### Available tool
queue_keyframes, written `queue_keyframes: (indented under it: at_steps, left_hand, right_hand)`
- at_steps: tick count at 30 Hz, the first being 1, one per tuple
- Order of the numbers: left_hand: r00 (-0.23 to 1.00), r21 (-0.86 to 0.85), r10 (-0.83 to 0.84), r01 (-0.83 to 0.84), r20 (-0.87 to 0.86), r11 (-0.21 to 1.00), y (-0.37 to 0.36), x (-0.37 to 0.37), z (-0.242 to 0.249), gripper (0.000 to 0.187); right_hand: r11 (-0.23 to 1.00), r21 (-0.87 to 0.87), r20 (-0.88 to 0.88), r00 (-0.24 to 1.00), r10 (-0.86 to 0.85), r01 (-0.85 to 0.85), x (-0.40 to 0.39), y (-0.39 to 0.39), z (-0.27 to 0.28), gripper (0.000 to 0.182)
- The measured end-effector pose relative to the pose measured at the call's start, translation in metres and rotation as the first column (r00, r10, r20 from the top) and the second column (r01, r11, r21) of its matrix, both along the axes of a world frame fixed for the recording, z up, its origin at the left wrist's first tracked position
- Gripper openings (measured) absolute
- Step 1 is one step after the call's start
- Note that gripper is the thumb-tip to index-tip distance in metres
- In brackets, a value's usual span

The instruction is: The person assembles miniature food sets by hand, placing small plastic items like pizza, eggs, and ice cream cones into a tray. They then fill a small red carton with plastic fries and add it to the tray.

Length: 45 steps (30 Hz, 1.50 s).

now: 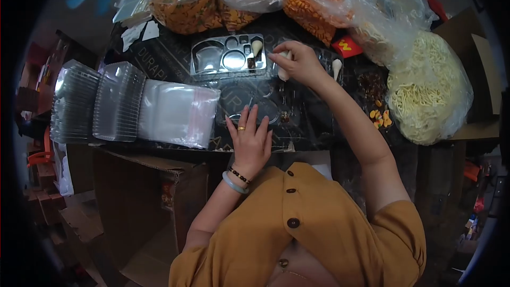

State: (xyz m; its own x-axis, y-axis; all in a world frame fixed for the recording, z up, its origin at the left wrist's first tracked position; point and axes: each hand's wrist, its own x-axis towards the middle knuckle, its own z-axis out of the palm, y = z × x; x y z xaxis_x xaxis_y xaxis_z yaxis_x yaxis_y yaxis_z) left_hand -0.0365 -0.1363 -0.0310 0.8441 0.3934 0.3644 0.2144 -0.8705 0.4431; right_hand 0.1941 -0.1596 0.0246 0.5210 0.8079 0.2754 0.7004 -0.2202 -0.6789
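My left hand (249, 141) lies with fingers spread at the near edge of a clear compartment tray (265, 112). My right hand (300, 65) pinches a small white piece (283, 73) above the table; the fingers partly hide it. Beyond my left hand sits another clear moulded tray (212, 66), with a white bulb-shaped piece (257, 48) in its right-hand compartment. A similar white bulb-shaped piece (337, 68) lies to the right of my right hand.
Stacked clear plastic trays (118, 101) and flat clear bags (175, 111) lie at left. Bags of orange pieces (186, 13) line the back. At right are a bag of pale strips (427, 93), loose orange-and-yellow pieces (379, 118) and a red packet (346, 46). A cardboard box (143, 207) stands below the table edge.
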Motion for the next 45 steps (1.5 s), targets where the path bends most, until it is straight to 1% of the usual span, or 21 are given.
queue_keyframes:
  at_steps: [2, 3, 4, 7, 9, 12, 14, 16, 17, 19, 20, 25, 27, 29, 31, 35, 37, 38, 40, 41, 45]
  left_hand:
    - [1.0, 0.012, 0.003, -0.003, 0.022, 1.0, 0.002, 0.004, 0.002, 0.03]
    - [1.0, 0.01, -0.008, 0.008, 0.023, 1.0, 0.002, 0.004, 0.001, 0.03]
    - [1.0, 0.018, 0.001, -0.001, 0.022, 1.0, 0.002, 0.005, 0.0, 0.03]
    - [1.0, 0.035, 0.01, -0.01, 0.019, 0.999, -0.001, 0.009, -0.002, 0.03]
    - [1.0, 0.049, 0.018, -0.019, 0.017, 0.999, 0.001, 0.01, -0.003, 0.03]
    - [1.0, 0.055, 0.022, -0.023, 0.012, 0.998, -0.001, 0.011, -0.004, 0.031]
    - [0.999, 0.049, 0.031, -0.031, 0.007, 0.998, -0.001, 0.01, -0.002, 0.032]
    - [1.0, 0.03, 0.011, -0.012, 0.019, 0.999, 0.0, 0.01, 0.003, 0.033]
    - [0.999, 0.009, -0.001, 0.0, 0.034, 1.0, 0.002, 0.01, 0.006, 0.033]
    - [0.996, -0.014, -0.025, 0.026, 0.081, 1.0, 0.017, 0.014, 0.015, 0.034]
    - [0.992, 0.0, -0.041, 0.041, 0.116, 0.999, 0.027, 0.02, 0.02, 0.034]
    - [0.99, 0.134, -0.039, 0.021, 0.137, 0.991, 0.085, 0.075, 0.031, 0.038]
    - [0.999, 0.198, -0.012, 0.003, 0.047, 0.98, 0.102, 0.098, 0.021, 0.038]
    - [0.999, 0.251, -0.008, 0.016, -0.032, 0.968, 0.111, 0.111, 0.014, 0.04]
    - [0.981, 0.15, -0.019, 0.049, -0.195, 0.987, 0.114, 0.118, 0.01, 0.04]
    - [0.952, 0.187, 0.041, 0.017, -0.302, 0.982, 0.101, 0.12, 0.013, 0.046]
    - [0.955, 0.18, 0.044, 0.011, -0.295, 0.984, 0.102, 0.122, 0.011, 0.047]
    - [0.958, 0.172, 0.046, 0.004, -0.284, 0.985, 0.102, 0.122, 0.011, 0.049]
    - [0.959, 0.21, 0.058, 0.001, -0.276, 0.978, 0.098, 0.12, 0.012, 0.048]
    - [0.962, 0.245, 0.067, 0.001, -0.266, 0.97, 0.095, 0.119, 0.014, 0.048]
    - [0.973, 0.12, -0.129, 0.154, -0.194, 0.981, 0.056, 0.113, 0.028, 0.045]
  right_hand:
    - [0.995, 0.099, -0.025, 1.0, -0.015, 0.018, -0.003, -0.015, -0.006, 0.026]
    - [0.988, 0.156, 0.129, 0.992, -0.012, -0.008, -0.006, -0.022, -0.01, 0.028]
    - [0.988, 0.155, 0.132, 0.991, -0.023, 0.003, -0.011, -0.027, -0.012, 0.028]
    - [0.97, 0.147, 0.484, 0.869, 0.102, -0.196, -0.023, -0.041, -0.024, 0.035]
    - [0.973, 0.122, 0.45, 0.885, 0.123, -0.197, -0.034, -0.053, -0.033, 0.035]
    - [0.973, 0.09, 0.337, 0.926, 0.17, -0.212, -0.047, -0.071, -0.031, 0.029]
    - [0.962, 0.273, 0.1, 0.995, -0.029, 0.001, -0.052, -0.081, -0.023, 0.022]
    - [0.947, 0.284, 0.023, 0.986, -0.164, 0.151, -0.036, -0.103, -0.021, 0.019]
    - [0.942, 0.206, -0.285, 0.937, -0.202, 0.266, -0.029, -0.121, -0.019, 0.027]
    - [0.859, 0.246, -0.771, 0.627, -0.107, 0.449, -0.02, -0.147, -0.002, 0.035]
    - [0.83, 0.184, -0.865, 0.488, -0.117, 0.526, -0.014, -0.162, 0.009, 0.04]
    - [0.79, 0.247, -0.922, 0.388, 0.012, 0.561, 0.001, -0.215, 0.015, 0.043]
    - [0.829, 0.287, -0.783, 0.616, -0.085, 0.48, 0.0, -0.221, 0.009, 0.045]
    - [0.837, 0.273, -0.722, 0.676, -0.147, 0.474, -0.003, -0.224, 0.007, 0.043]
    - [0.836, 0.353, -0.324, 0.893, -0.312, 0.42, -0.003, -0.228, -0.004, 0.04]
    - [0.787, 0.299, -0.427, 0.813, -0.395, 0.54, -0.004, -0.239, -0.008, 0.038]
    - [0.764, 0.097, -0.153, 0.768, -0.622, 0.638, 0.0, -0.243, -0.008, 0.038]
    - [0.766, 0.098, -0.156, 0.77, -0.618, 0.635, -0.001, -0.242, -0.01, 0.038]
    - [0.818, 0.057, 0.115, 0.81, -0.574, 0.572, -0.001, -0.237, -0.017, 0.038]
    - [0.821, 0.062, 0.111, 0.814, -0.571, 0.567, 0.001, -0.235, -0.021, 0.038]
    - [0.847, 0.104, 0.266, 0.806, -0.528, 0.521, 0.005, -0.222, -0.042, 0.04]
